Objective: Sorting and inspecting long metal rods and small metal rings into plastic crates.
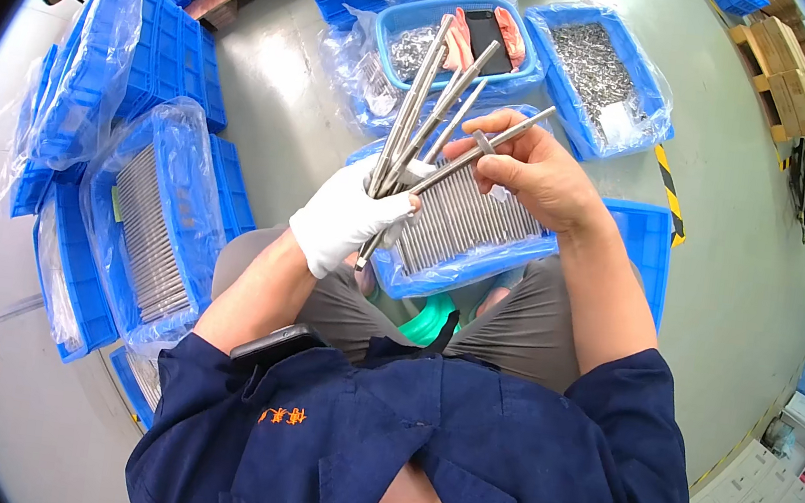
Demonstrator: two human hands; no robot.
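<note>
My left hand (pixel 347 213), in a white glove, is closed round the lower ends of several slim metal rods (pixel 411 102), which fan out upward. One rod (pixel 529 122) leans away from the bunch toward the right. At that rod my right hand (pixel 556 185), bare, pinches a small flat metal piece (pixel 483 143) between thumb and fingers; whether the piece sits around the rod or only against it I cannot tell. Beneath both hands stands a blue crate (pixel 409 282) lined with clear plastic, with rows of similar rods (pixel 472 215) lying side by side.
Beyond the hands, a blue basket (pixel 384 38) holds small metal parts, pink cloth or gloves and a black phone (pixel 490 41). Right of it, a lined crate (pixel 660 122) contains many small metal parts. Stacked blue crates (pixel 171 52) and another rod-filled crate (pixel 204 227) stand at left.
</note>
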